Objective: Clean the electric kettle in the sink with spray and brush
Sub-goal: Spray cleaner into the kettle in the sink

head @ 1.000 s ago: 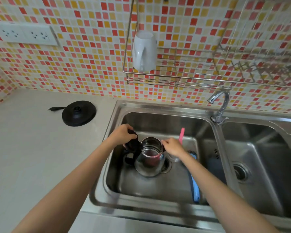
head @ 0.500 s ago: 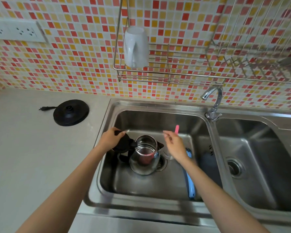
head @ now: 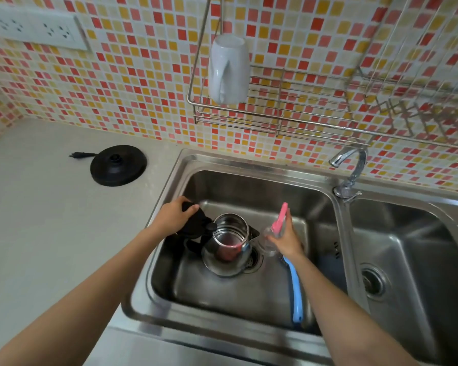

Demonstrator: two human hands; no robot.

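Two hands work at centre frame, set apart on either side of the kettle. The left hand (head: 173,216) curls over the kettle's raised black lid (head: 197,225). The right hand (head: 287,240) grips one clear spray bottle (head: 280,220) with a pink head, held just right of the kettle's spout.

One pale worktop (head: 37,233) fills the left of the frame. One steel sink (head: 339,233) with two basins takes the lower right. Two wire racks hang on the tiled wall, one (head: 275,114) at upper centre and one (head: 421,114) at upper right.

One steel kettle (head: 228,247) stands open in the left basin, over the drain. One round black kettle base (head: 118,165) lies on the worktop at centre left, its plug beside it. One white socket panel (head: 35,30) sits at upper left.

One white mug (head: 228,67) sits mouth down on the centre rack. One blue-handled brush (head: 294,294) lies in the left basin by its right wall, partly under the right forearm. One tap (head: 351,165) stands between the basins.
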